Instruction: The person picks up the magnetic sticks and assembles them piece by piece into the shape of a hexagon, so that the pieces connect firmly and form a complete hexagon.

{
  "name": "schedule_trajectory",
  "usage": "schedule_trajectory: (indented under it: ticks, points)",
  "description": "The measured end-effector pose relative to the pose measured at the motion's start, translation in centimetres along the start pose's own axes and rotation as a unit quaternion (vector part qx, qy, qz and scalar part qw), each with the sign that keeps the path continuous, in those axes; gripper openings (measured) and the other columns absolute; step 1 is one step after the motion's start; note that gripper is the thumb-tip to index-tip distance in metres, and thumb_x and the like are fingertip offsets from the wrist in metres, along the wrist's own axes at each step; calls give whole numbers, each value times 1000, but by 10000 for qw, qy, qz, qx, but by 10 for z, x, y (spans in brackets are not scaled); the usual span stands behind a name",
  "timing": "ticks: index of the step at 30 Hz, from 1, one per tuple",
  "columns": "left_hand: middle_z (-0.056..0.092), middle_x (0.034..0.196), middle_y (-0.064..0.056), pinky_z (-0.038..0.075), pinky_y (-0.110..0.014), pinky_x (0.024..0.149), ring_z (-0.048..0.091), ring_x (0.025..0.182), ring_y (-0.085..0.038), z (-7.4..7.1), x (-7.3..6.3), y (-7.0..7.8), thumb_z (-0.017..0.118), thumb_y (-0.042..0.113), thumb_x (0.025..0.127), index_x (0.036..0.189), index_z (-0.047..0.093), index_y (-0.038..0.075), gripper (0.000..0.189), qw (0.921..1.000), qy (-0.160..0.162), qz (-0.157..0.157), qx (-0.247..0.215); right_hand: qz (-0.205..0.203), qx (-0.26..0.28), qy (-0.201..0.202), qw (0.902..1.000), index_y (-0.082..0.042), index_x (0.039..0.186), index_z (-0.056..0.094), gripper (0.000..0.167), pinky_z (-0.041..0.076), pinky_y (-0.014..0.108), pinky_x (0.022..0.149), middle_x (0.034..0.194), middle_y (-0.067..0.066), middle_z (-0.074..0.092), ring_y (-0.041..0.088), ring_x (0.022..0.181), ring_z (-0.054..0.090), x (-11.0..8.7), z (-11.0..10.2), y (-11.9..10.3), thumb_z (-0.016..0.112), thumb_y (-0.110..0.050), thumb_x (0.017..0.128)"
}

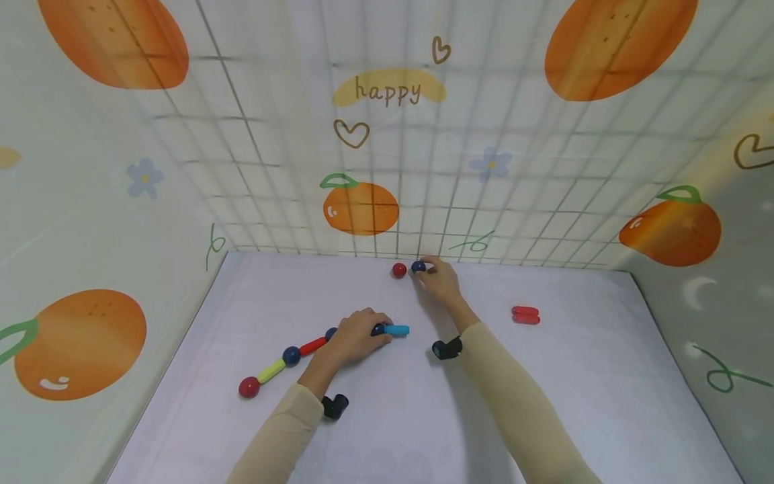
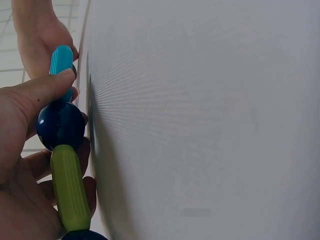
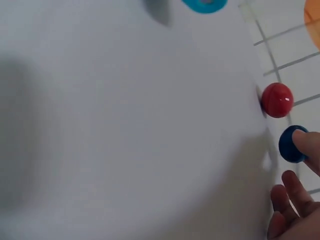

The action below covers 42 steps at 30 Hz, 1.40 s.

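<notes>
My left hand (image 1: 357,336) grips a chain of toy balls and sticks near its right end. In the left wrist view its thumb lies on the light blue stick (image 2: 62,60), beside a dark blue ball (image 2: 61,126) and a green stick (image 2: 70,187). Leftward in the head view follow a red stick (image 1: 312,346), a blue ball (image 1: 291,355), a yellow-green stick (image 1: 271,371) and a red end ball (image 1: 249,387). At the table's back edge my right hand (image 1: 441,281) pinches a loose blue ball (image 3: 290,145). Just left of it sits a loose red ball (image 1: 399,270).
Two red sticks (image 1: 526,315) lie side by side at the right of the white table (image 1: 387,430). A printed curtain (image 1: 290,168) with a grid pattern rises behind the back edge. Black wrist cameras (image 1: 447,348) hang at both cuffs.
</notes>
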<state>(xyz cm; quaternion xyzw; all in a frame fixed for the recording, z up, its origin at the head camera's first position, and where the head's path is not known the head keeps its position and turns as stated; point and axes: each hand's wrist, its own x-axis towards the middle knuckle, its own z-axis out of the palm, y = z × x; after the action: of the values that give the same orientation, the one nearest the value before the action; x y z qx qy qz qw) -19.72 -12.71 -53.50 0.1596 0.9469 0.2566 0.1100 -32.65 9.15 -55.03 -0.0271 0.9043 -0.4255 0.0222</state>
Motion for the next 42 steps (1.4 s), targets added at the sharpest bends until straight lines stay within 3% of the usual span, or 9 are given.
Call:
schedule_trajectory:
  ticks: [8,17,28,42]
  points:
    - [63,116,0,46,-49,91,56,107,-22,1,1,0,70,37,94,124,68,23,33,10000,-13,24,-87,-558,56,-44,9984,-10,135,59,42,51,46,83,117,20,64,34,100,63,-26,-24,2,69,-21,96]
    - [63,114,2,47,-47,89,56,105,-19,0,0,0,71,38,94,125,68,22,35,10000,18,61,19,-527,325,-206,9979,-15,134,61,41,50,38,74,109,15,68,27,85,61,-74,-39,1,71,-23,95]
    - [63,109,2,46,-47,88,57,103,-20,1,-1,1,71,37,94,123,69,22,33,9999,83,90,-27,-682,361,-385,9963,-17,131,63,40,49,32,66,103,8,68,21,79,58,-115,-37,12,74,-22,93]
    - [63,110,2,47,-47,88,57,103,-20,1,0,1,71,38,94,124,69,22,35,9999,94,59,-35,-635,566,-663,9942,-18,126,66,36,48,32,64,97,1,66,17,74,56,-139,-23,18,76,-19,91]
